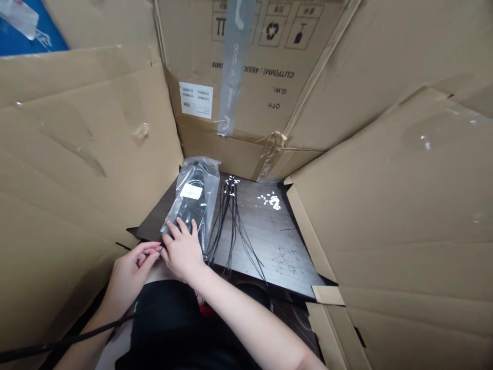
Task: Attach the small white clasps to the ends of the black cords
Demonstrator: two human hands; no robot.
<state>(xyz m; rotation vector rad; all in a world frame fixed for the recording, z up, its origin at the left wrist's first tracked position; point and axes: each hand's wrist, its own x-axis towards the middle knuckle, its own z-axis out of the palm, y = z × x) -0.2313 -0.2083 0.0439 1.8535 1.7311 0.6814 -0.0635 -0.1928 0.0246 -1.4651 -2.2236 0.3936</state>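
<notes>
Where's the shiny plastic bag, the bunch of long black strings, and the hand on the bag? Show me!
Clear plastic bag (206, 192): head view, point on the plastic right of the white label.
Black cable ties (230, 205): head view, point where the strands bunch together.
Right hand (183, 252): head view, point on the back of the hand.

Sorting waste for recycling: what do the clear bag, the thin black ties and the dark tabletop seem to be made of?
The bag: thin glossy plastic film, creased and catching highlights. The ties: probably matte black plastic, flexing in long curves. The tabletop: wood-like grain, satin sheen; real wood or laminate, unclear.
</notes>
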